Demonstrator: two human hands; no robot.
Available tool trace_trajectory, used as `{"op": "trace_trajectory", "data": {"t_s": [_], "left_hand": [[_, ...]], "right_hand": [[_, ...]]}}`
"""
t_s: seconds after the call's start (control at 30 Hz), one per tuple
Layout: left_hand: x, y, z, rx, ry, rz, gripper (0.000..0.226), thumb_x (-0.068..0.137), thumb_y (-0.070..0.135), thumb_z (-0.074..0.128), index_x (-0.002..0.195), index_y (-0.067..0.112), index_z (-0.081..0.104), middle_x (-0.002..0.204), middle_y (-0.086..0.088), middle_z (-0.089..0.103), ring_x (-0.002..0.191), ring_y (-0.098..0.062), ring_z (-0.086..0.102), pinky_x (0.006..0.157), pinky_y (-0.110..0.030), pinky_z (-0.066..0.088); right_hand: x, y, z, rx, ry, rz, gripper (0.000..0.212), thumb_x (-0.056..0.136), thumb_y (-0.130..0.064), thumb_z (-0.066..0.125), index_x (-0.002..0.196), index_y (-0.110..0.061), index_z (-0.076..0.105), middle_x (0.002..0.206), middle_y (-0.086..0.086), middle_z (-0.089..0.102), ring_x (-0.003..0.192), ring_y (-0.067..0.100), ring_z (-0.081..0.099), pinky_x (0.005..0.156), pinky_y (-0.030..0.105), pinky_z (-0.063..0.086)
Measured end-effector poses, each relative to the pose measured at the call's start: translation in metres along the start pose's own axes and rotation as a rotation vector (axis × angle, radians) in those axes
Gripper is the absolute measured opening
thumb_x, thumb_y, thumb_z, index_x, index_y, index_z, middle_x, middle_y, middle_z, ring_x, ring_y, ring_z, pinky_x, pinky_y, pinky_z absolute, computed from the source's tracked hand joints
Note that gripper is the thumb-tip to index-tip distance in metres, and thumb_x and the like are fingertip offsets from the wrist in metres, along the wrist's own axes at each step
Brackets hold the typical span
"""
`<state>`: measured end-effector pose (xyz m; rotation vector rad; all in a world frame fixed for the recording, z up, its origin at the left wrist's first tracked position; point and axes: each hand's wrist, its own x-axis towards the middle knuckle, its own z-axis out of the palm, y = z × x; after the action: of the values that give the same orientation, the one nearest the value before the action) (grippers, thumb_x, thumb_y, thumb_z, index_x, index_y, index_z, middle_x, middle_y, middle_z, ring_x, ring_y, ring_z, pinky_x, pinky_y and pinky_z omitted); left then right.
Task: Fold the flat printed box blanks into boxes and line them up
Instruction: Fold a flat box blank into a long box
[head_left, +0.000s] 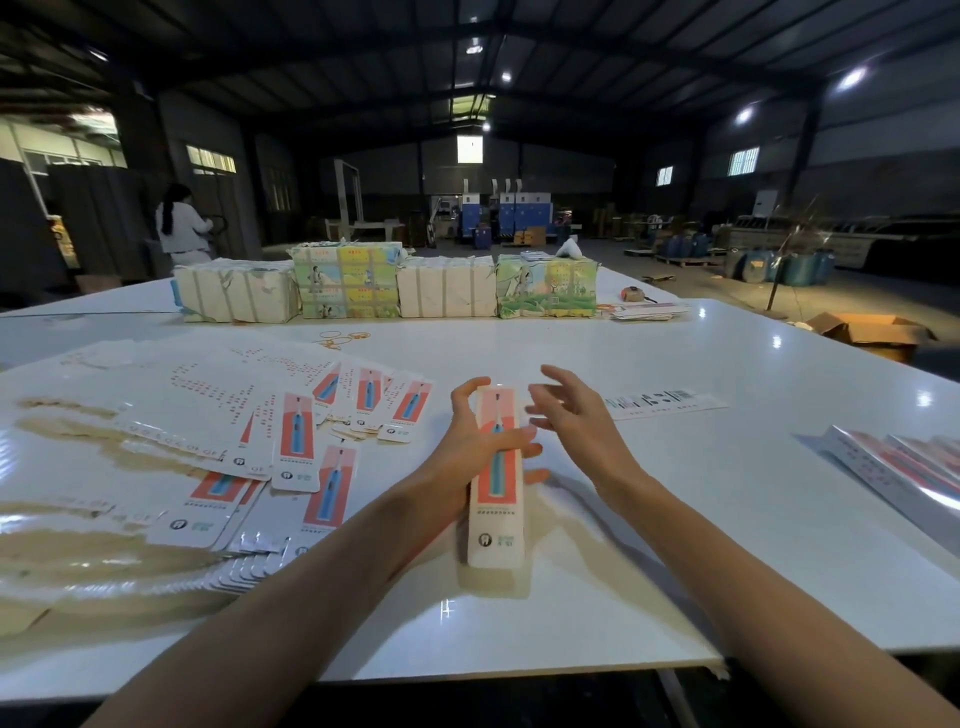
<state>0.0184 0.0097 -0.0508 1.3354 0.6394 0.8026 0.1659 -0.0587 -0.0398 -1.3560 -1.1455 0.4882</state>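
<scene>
Left hand (467, 441) is gripping the long white-and-red printed cardboard box (496, 501) near the bench's (675, 519) front edge. Right hand (576, 421), fingers (563, 379) spread wide, is hovering alongside. Held one-handed, the box could spring flat.

One wide-angle camera, worn on the person's head, looks forward and down over the white bench (675, 493) from close above its near edge. Both forearms run in from the bottom of the frame. The left hand (462, 441), the right hand (576, 421) and the box (496, 519) sit near its centre, close to the lens. The bench's far edge, lined with wrapped bundles (447, 286), crosses at mid-height, and the dim hall fills the upper half.
</scene>
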Motion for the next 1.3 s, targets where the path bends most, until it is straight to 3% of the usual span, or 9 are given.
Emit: {"op": "trace_trajectory", "data": {"t_s": [0.07, 0.17, 0.3, 0.47, 0.63, 0.77, 0.83, 1.1, 1.3], "left_hand": [[-0.001, 0.002, -0.005, -0.214, 0.074, -0.015, 0.087, 0.084, -0.002, 0.084, 0.137, 0.051, 0.039, 0.13, -0.015, 0.062, 0.093, -0.034, 0.08, 0.072, -0.048, 0.066], [-0.003, 0.008, -0.009, -0.31, 0.164, 0.034, 0.085, 0.09, -0.004, 0.077, 0.147, 0.041, 0.033, 0.13, -0.021, 0.062, 0.087, -0.031, 0.079, 0.065, -0.042, 0.065], [-0.004, 0.015, 0.0, -0.481, 0.244, 0.081, 0.066, 0.101, 0.004, 0.065, 0.153, 0.035, 0.039, 0.144, -0.019, 0.053, 0.12, -0.038, 0.064, 0.087, -0.058, 0.061], [-0.014, 0.02, 0.007, -0.412, 0.047, 0.065, 0.058, 0.107, 0.017, 0.057, 0.157, 0.039, 0.036, 0.158, -0.01, 0.047, 0.137, -0.035, 0.055, 0.094, -0.048, 0.058], [-0.015, 0.03, -0.006, 0.208, -0.225, -0.007, 0.09, 0.093, 0.056, 0.057, 0.165, 0.045, 0.004, 0.168, -0.003, 0.035, 0.143, -0.028, 0.05, 0.111, -0.043, 0.048], [-0.01, 0.039, -0.045, 1.36, -0.346, -0.025, 0.082, 0.1, 0.063, 0.056, 0.167, 0.035, 0.018, 0.167, 0.002, 0.038, 0.145, -0.022, 0.047, 0.117, -0.041, 0.04], [-0.013, 0.041, -0.052, 1.639, -0.368, -0.091, 0.079, 0.1, 0.068, 0.051, 0.165, 0.031, 0.025, 0.169, 0.003, 0.034, 0.149, -0.021, 0.04, 0.12, -0.045, 0.034], [-0.023, 0.048, -0.05, 1.82, -0.206, -0.149, 0.037, 0.108, 0.044, 0.049, 0.135, 0.019, 0.049, 0.115, -0.001, 0.067, 0.096, -0.014, 0.068, 0.081, -0.026, 0.051], [-0.02, 0.047, -0.056, 1.722, -0.096, -0.089, 0.07, 0.096, 0.053, 0.069, 0.149, 0.018, 0.039, 0.126, -0.002, 0.067, 0.095, -0.014, 0.071, 0.076, -0.021, 0.054]], "right_hand": [[-0.003, -0.002, -0.001, -0.168, 0.052, -0.072, 0.041, 0.108, -0.031, 0.059, 0.147, -0.021, 0.05, 0.135, 0.001, 0.06, 0.112, 0.017, 0.066, 0.096, 0.035, 0.057], [-0.015, -0.007, 0.005, -0.299, -0.083, -0.115, 0.051, 0.102, -0.042, 0.067, 0.144, -0.023, 0.047, 0.129, -0.001, 0.056, 0.104, 0.012, 0.063, 0.08, 0.032, 0.055], [-0.023, -0.022, 0.02, -0.508, -0.31, -0.101, 0.072, 0.093, -0.055, 0.072, 0.151, -0.025, 0.04, 0.129, -0.009, 0.051, 0.102, 0.007, 0.062, 0.066, 0.019, 0.055], [-0.027, -0.04, 0.027, -0.668, -0.318, 0.013, 0.057, 0.097, -0.036, 0.071, 0.136, -0.015, 0.037, 0.128, 0.01, 0.052, 0.108, 0.027, 0.062, 0.091, 0.046, 0.058], [-0.04, -0.024, 0.007, -0.94, -0.127, -0.038, 0.051, 0.107, -0.042, 0.053, 0.138, -0.005, 0.036, 0.135, 0.014, 0.038, 0.116, 0.038, 0.056, 0.084, 0.045, 0.052], [-0.043, -0.006, -0.054, -1.057, -0.043, 0.094, 0.059, 0.107, -0.037, 0.052, 0.151, -0.007, 0.027, 0.14, 0.017, 0.042, 0.127, 0.038, 0.053, 0.091, 0.046, 0.048], [-0.046, 0.006, -0.089, -1.224, 0.004, 0.128, 0.058, 0.108, -0.042, 0.047, 0.154, -0.012, 0.028, 0.141, 0.016, 0.047, 0.129, 0.038, 0.05, 0.098, 0.046, 0.045], [-0.066, 0.026, -0.192, -1.787, 0.095, 0.238, 0.046, 0.106, -0.03, 0.044, 0.148, -0.014, 0.051, 0.147, 0.01, 0.048, 0.142, 0.031, 0.039, 0.115, 0.046, 0.035], [-0.077, 0.018, -0.212, -1.954, 0.148, 0.444, 0.044, 0.102, -0.034, 0.052, 0.142, -0.018, 0.059, 0.156, 0.021, 0.042, 0.15, 0.038, 0.031, 0.12, 0.05, 0.032]]}}
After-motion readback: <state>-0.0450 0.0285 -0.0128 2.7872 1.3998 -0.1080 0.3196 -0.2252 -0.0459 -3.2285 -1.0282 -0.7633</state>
